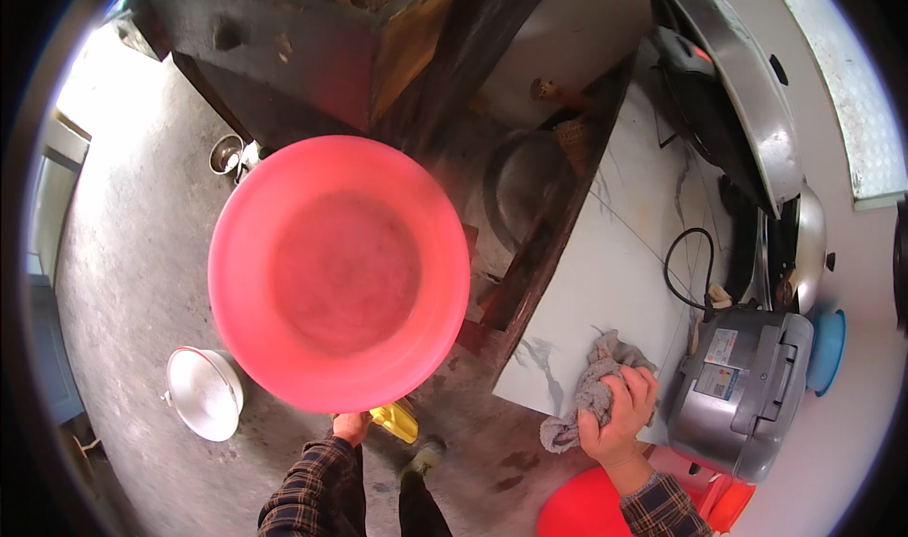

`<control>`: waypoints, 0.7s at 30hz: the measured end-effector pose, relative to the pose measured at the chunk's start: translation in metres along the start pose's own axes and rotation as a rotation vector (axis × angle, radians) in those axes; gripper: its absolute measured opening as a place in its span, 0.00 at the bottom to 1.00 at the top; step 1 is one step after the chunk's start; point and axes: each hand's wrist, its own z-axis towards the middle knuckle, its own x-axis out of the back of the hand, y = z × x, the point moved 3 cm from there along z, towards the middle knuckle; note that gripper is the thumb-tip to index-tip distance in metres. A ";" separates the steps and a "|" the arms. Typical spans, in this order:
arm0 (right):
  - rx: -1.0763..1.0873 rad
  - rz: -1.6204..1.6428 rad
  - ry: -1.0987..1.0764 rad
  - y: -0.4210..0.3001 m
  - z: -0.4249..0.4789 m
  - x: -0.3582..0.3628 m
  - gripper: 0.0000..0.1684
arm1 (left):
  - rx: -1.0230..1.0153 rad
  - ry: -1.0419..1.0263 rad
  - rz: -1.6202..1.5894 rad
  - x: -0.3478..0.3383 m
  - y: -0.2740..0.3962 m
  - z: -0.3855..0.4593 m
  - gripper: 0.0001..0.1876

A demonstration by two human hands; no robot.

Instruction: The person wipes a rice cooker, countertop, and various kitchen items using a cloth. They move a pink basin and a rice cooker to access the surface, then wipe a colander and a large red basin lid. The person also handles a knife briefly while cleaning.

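Observation:
My left hand (351, 428) grips the near rim of a large pink plastic basin (347, 274). The basin is held above the concrete floor, and no objects show inside it. Most of that hand's fingers are hidden beneath the rim. A yellow object (397, 421) shows just beside the hand; I cannot tell what it is or whether the hand touches it. On the white marble-patterned countertop (567, 310), my right hand (621, 416) is closed on a crumpled grey cloth (599, 388), near the counter's front corner.
A grey rice cooker (745, 388) stands right of the cloth, with a black cord (667, 267) behind it. Large pans (752, 90) lean against the wall. A white metal pot (206, 395) sits on the floor at left. Below my right arm is a red container (585, 505).

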 end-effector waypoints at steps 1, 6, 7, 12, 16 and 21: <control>0.005 0.003 0.013 -0.001 0.001 -0.001 0.22 | 0.031 0.004 -0.032 -0.005 -0.007 0.000 0.24; -0.027 0.005 0.059 0.001 0.003 0.003 0.23 | 0.125 -0.480 -1.042 0.027 0.082 -0.081 0.14; -0.032 0.012 0.064 0.001 0.004 0.004 0.23 | 0.105 -0.575 -1.208 0.066 0.119 -0.111 0.14; -0.080 0.042 0.072 -0.001 0.004 0.012 0.24 | -0.492 -0.134 -1.296 0.201 0.271 -0.176 0.12; -0.135 0.053 0.047 0.004 -0.003 0.013 0.25 | -1.088 0.391 -0.356 0.243 0.391 -0.159 0.18; -0.133 0.093 0.054 0.003 0.005 0.019 0.27 | -1.208 0.497 0.555 0.235 0.444 -0.131 0.33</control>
